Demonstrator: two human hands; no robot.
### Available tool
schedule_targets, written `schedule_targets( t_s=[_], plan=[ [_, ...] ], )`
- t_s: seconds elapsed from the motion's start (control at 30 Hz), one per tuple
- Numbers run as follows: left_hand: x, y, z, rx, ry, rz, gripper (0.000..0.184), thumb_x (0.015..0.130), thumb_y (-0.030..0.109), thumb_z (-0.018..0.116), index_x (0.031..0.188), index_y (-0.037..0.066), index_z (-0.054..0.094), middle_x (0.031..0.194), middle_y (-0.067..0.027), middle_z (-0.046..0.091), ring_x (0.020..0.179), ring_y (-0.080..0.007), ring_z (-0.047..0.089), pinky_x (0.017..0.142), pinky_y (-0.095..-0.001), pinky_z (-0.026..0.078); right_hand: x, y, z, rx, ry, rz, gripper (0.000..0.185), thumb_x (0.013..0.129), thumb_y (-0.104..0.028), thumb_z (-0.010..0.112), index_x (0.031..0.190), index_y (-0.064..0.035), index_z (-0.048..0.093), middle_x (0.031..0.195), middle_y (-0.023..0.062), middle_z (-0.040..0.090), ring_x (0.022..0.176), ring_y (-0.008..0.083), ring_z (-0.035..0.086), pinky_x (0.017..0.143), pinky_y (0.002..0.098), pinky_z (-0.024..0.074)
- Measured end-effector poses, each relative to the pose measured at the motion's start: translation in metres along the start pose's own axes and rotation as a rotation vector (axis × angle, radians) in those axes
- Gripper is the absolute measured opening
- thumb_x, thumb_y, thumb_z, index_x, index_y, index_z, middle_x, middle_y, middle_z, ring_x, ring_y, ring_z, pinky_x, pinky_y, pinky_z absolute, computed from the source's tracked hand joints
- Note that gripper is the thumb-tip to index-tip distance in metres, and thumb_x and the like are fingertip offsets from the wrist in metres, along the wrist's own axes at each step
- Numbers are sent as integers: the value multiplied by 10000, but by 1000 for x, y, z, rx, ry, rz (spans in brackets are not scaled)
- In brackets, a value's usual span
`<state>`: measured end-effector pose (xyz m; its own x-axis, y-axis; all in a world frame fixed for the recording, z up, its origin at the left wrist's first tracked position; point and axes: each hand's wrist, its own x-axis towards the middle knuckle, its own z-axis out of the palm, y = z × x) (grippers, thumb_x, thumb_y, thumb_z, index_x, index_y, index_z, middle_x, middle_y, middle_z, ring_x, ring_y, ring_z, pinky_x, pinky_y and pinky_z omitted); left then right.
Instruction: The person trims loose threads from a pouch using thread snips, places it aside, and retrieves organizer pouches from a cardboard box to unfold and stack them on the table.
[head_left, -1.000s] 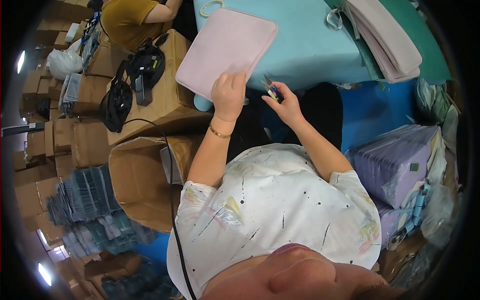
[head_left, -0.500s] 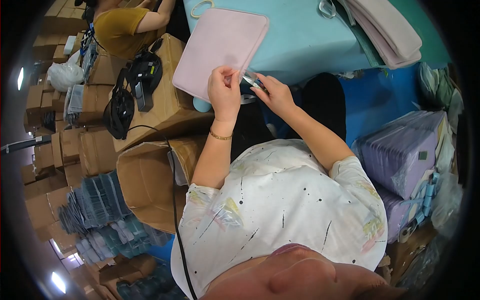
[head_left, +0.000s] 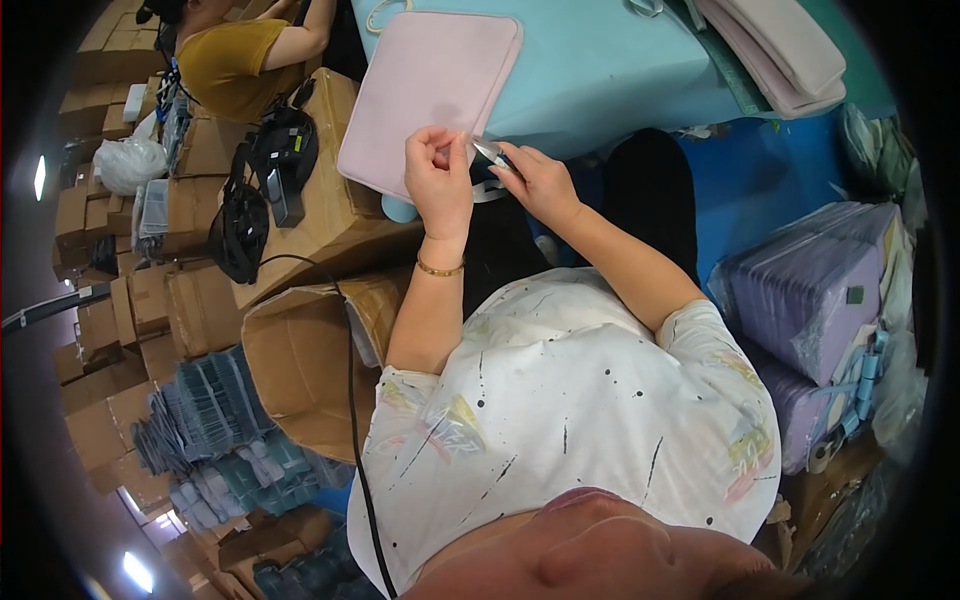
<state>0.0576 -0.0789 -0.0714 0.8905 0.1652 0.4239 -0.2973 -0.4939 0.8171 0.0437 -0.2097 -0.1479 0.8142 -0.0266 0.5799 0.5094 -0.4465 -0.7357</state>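
The pink case (head_left: 425, 85) lies flat over the near left corner of the light blue tabletop (head_left: 610, 70), part of it reaching past the tabletop's left edge. The left hand (head_left: 438, 185), with a thin bracelet (head_left: 440, 268) at its wrist, is at the case's near right corner. Its thumb and forefinger are brought together at the tips, the other fingers bent; whether they pinch a bit of the case or something finer is too small to tell. The right hand (head_left: 543, 187) has its fingers curled around small metal snips (head_left: 488, 150), whose blades point toward the left fingertips, close to them. Whether the blades are parted cannot be told

A pale ring (head_left: 376, 20) is at the tabletop's left edge, just beside the case's far left corner. More pink cases (head_left: 775, 50) lie in a stack toward the tabletop's right end, over a green surface (head_left: 835, 60). Left of the pink case, a black bag (head_left: 285, 140) and a dark device (head_left: 284, 195) rest on a cardboard box (head_left: 325, 170), with an open carton (head_left: 300, 360) nearer the body. Plastic-wrapped purple goods (head_left: 805, 280) are at the right, and another person (head_left: 235, 60) in a mustard top is beyond the box
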Motion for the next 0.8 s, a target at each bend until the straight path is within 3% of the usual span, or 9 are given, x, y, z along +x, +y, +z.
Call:
schedule_targets(
  t_s=[0.53, 0.8],
  plan=[
    [-1, 2, 1, -4, -13, -39, 255, 863, 91, 685, 1044, -7, 533, 811, -61, 654, 587, -83, 464, 563, -235, 435, -1, -1, 3, 58, 12, 52, 296, 851, -241, 678, 1075, -59, 616, 767, 109, 594, 670, 300, 595, 581, 378, 493],
    [-2, 1, -2, -150, -27, -64, 292, 887, 102, 669, 1108, 0, 506, 907, -68, 659, 656, -76, 509, 610, -212, 437, -2, 2, 5, 57, 4, 54, 336, 844, -260, 687, 1079, -33, 612, 776, 118, 598, 673, 305, 598, 590, 379, 495]
  ],
)
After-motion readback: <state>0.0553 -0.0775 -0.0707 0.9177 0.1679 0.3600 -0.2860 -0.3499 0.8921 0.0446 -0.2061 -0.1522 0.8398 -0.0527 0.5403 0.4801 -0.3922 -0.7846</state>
